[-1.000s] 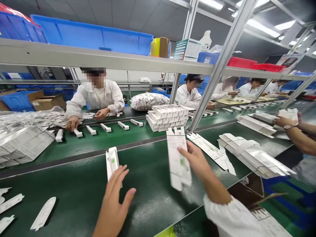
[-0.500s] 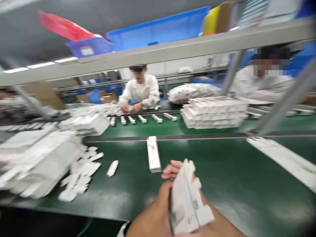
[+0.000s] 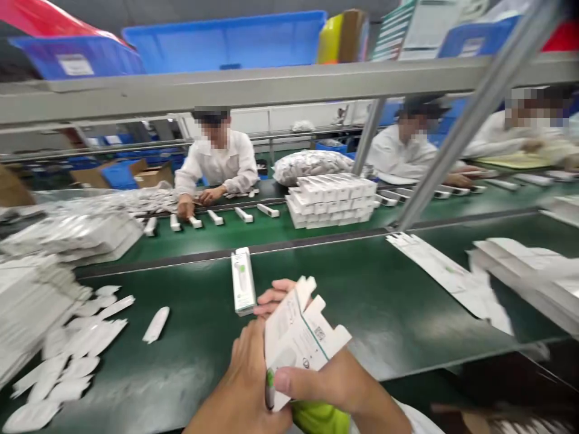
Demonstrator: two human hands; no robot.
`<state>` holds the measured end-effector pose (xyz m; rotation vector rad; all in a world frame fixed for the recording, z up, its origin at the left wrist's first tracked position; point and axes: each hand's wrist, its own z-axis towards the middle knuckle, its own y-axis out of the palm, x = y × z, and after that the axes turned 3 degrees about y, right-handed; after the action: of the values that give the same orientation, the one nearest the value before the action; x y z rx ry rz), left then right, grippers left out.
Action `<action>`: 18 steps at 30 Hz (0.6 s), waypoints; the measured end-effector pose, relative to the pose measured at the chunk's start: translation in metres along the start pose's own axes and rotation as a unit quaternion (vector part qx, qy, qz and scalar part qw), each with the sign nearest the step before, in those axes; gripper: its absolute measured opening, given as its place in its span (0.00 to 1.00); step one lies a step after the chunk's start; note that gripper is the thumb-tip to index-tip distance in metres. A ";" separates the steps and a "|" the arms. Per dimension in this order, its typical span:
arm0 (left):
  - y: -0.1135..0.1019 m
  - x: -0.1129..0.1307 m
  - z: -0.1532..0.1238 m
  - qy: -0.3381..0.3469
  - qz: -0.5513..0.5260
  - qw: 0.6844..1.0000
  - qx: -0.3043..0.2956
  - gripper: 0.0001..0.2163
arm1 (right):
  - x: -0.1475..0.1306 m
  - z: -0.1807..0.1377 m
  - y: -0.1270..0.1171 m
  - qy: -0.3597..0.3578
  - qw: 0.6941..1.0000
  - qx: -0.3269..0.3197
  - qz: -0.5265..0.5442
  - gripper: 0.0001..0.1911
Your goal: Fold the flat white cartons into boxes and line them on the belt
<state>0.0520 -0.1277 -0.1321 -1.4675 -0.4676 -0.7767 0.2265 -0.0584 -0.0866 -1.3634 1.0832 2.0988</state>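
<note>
A partly opened-out white carton (image 3: 294,343) with green print, a QR code and loose end flaps is tilted up between my hands. My left hand (image 3: 251,364) is closed along its left side, knuckles up, with some fingers hidden behind the carton. My right hand (image 3: 325,383) presses its thumb on the front near the lower end. Several fingertips show past the carton's far left side; whose hand they belong to is partly hidden. Just beyond them, a made-up white box (image 3: 243,283) lies on the green work surface (image 3: 190,337).
Left are white folded papers (image 3: 75,355), a single white piece (image 3: 156,324) and a stack of flat cartons (image 3: 31,313). Flat cartons (image 3: 447,277) lie right. Across the line stand stacked boxes (image 3: 332,199), co-workers and a slanting metal post (image 3: 452,144). A shelf beam (image 3: 226,84) runs overhead.
The view has swung right, so the scene shifts left. The carton has turned and shows its QR code, with my right thumb now on its front. The co-worker opposite reaches to the row of white pieces.
</note>
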 end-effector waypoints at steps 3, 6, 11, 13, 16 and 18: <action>0.013 -0.003 -0.004 0.045 0.136 0.983 0.117 0.51 | 0.008 0.001 0.007 -0.014 0.998 0.034 0.047 0.33; 0.009 0.004 -0.003 0.096 0.254 0.946 0.179 0.48 | 0.012 0.000 0.008 -0.026 0.987 0.158 0.026 0.32; -0.007 0.011 0.004 0.075 0.361 0.910 0.192 0.50 | -0.004 -0.001 -0.018 -0.132 0.914 0.270 -0.273 0.20; -0.009 0.011 0.005 0.061 0.362 0.905 0.214 0.53 | -0.016 -0.002 -0.028 -0.112 0.896 0.230 -0.363 0.14; -0.010 0.012 0.003 0.044 0.369 0.899 0.231 0.55 | -0.029 -0.004 -0.036 -0.079 0.877 0.199 -0.430 0.16; -0.012 0.015 0.002 0.050 0.359 0.906 0.218 0.55 | -0.031 -0.003 -0.040 -0.109 0.856 0.205 -0.462 0.17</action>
<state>0.0540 -0.1281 -0.1124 -1.0486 0.0063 -0.1334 0.2693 -0.0341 -0.0752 -1.0691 0.5384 1.1809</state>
